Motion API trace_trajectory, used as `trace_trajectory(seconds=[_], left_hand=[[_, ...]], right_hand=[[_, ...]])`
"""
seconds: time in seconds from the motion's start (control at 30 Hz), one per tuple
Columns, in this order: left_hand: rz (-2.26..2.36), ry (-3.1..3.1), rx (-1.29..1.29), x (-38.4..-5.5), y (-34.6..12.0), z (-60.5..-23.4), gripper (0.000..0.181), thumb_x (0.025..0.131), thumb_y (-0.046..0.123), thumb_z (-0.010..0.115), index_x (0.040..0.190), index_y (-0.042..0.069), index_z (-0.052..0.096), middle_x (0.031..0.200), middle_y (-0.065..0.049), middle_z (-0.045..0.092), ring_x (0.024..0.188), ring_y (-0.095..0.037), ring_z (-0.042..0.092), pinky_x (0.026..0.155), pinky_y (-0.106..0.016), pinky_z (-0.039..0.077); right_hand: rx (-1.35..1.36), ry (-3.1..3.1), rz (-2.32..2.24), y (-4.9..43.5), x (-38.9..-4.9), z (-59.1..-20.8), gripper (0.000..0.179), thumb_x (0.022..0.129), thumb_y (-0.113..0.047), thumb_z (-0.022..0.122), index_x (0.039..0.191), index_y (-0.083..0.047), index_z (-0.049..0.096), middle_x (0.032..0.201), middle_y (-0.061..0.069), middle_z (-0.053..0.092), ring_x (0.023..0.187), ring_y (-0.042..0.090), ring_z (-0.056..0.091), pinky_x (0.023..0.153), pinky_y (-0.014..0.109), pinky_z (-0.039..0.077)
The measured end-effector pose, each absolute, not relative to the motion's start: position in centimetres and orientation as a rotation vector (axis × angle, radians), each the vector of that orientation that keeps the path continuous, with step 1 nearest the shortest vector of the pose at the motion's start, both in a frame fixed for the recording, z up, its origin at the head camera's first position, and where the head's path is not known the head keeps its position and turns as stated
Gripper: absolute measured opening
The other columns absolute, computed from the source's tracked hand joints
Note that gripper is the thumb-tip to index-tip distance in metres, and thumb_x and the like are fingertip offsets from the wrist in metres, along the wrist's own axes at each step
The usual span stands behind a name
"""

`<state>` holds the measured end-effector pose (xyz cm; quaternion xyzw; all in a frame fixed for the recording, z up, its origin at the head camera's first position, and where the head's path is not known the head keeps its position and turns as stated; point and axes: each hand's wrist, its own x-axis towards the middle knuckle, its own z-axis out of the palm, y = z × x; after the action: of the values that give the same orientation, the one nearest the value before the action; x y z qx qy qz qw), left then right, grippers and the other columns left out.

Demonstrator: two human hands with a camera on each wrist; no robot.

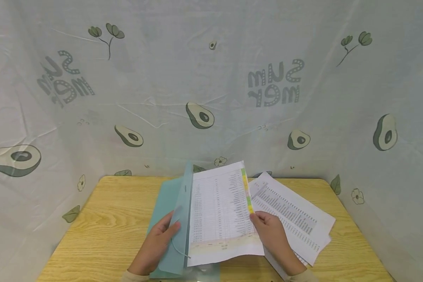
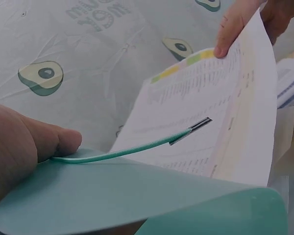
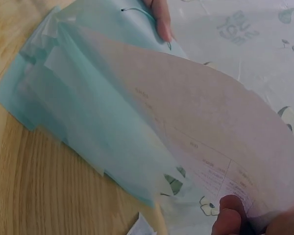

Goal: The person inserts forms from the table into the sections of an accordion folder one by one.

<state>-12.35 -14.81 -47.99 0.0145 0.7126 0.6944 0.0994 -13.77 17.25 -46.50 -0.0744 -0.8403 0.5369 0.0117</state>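
My left hand (image 1: 158, 243) grips the raised cover of a teal document folder (image 1: 166, 196), thumb on its near face. A teal elastic cord (image 2: 122, 153) with a metal tip hangs from the cover by that thumb. Between thumb and fingers, my right hand (image 1: 273, 236) pinches the right edge of a printed sheet (image 1: 220, 207) with a table and coloured strips. The sheet's left edge lies against the folder cover. From the right wrist view, the sheet's back and the folder's translucent pockets (image 3: 83, 93) show, fanned above the table.
Several loose printed sheets (image 1: 289, 211) lie overlapping on the right side of the wooden table (image 1: 102, 223), partly under my right forearm. A pale curtain (image 1: 155, 78) with avocado prints hangs behind the table and along both sides.
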Motion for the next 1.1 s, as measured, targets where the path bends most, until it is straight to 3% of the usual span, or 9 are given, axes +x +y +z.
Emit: trace_trajectory(seconds=[0.17,0.3,0.53,0.67,0.77,0.87,0.97,1.1], left_hand=[[2.052,2.124,0.037,-12.3,-14.6,-47.9,0.056,0.107,0.026,0.058,0.158,0.011,0.042,0.159,-0.014,0.045,0.142,-0.034,0.045,0.110,-0.053,0.043],[2.068,2.122,0.041,-12.2,-14.4,-47.8,0.055,0.107,0.024,0.059,0.157,0.009,0.043,0.160,-0.016,0.042,0.141,-0.035,0.045,0.108,-0.052,0.045],[2.046,2.146,0.009,-12.1,-14.1,-47.8,0.055,0.106,0.023,0.059,0.157,0.008,0.044,0.156,-0.016,0.049,0.136,-0.032,0.050,0.106,-0.046,0.046],[2.020,2.165,-0.010,-12.0,-13.9,-47.9,0.055,0.107,0.023,0.059,0.157,0.008,0.044,0.155,-0.015,0.050,0.140,-0.032,0.046,0.110,-0.049,0.042],[2.007,2.184,-0.001,-12.0,-13.6,-47.9,0.055,0.107,0.023,0.058,0.157,0.007,0.043,0.158,-0.016,0.046,0.146,-0.035,0.039,0.114,-0.054,0.036],[2.001,2.190,0.020,-12.1,-13.4,-47.9,0.056,0.107,0.022,0.059,0.157,0.005,0.042,0.160,-0.017,0.042,0.150,-0.037,0.032,0.117,-0.057,0.029],[1.993,2.188,0.044,-12.0,-13.2,-47.8,0.057,0.106,0.023,0.059,0.157,0.004,0.041,0.161,-0.016,0.042,0.150,-0.035,0.032,0.118,-0.055,0.029],[1.998,2.174,0.084,-11.9,-13.1,-47.5,0.057,0.107,0.024,0.058,0.158,0.006,0.041,0.158,-0.017,0.046,0.143,-0.034,0.043,0.113,-0.049,0.038]], right_hand=[[-0.184,-2.593,1.784,16.4,-13.9,-47.0,0.027,0.104,-0.017,0.061,0.113,0.005,0.074,0.094,0.007,0.078,0.073,0.018,0.071,0.057,0.025,0.054],[-0.125,-2.573,1.812,15.5,-14.1,-47.4,0.025,0.104,-0.013,0.061,0.110,0.007,0.074,0.093,0.009,0.078,0.067,0.019,0.069,0.051,0.023,0.049],[-0.056,-2.608,1.802,13.8,-14.1,-48.1,0.027,0.104,-0.015,0.060,0.111,0.007,0.074,0.092,0.010,0.078,0.063,0.014,0.064,0.050,0.022,0.046],[-0.013,-2.620,1.806,13.0,-14.2,-48.6,0.029,0.104,-0.016,0.060,0.112,0.009,0.073,0.090,0.009,0.077,0.061,0.013,0.062,0.048,0.021,0.043],[-0.003,-2.623,1.812,12.4,-14.4,-49.1,0.028,0.104,-0.015,0.060,0.111,0.009,0.073,0.071,0.004,0.070,0.052,0.010,0.053,0.044,0.019,0.036],[0.015,-2.626,1.806,12.1,-14.6,-49.5,0.026,0.104,-0.014,0.060,0.108,0.006,0.075,0.056,-0.002,0.052,0.045,0.007,0.037,0.041,0.017,0.028],[0.037,-2.627,1.773,11.8,-14.8,-50.0,0.025,0.104,-0.015,0.060,0.107,0.004,0.076,0.053,-0.005,0.044,0.044,0.006,0.033,0.041,0.017,0.026],[0.021,-2.615,1.715,11.4,-15.1,-50.3,0.023,0.103,-0.016,0.062,0.103,0.002,0.077,0.052,-0.006,0.044,0.045,0.006,0.035,0.042,0.017,0.026]])
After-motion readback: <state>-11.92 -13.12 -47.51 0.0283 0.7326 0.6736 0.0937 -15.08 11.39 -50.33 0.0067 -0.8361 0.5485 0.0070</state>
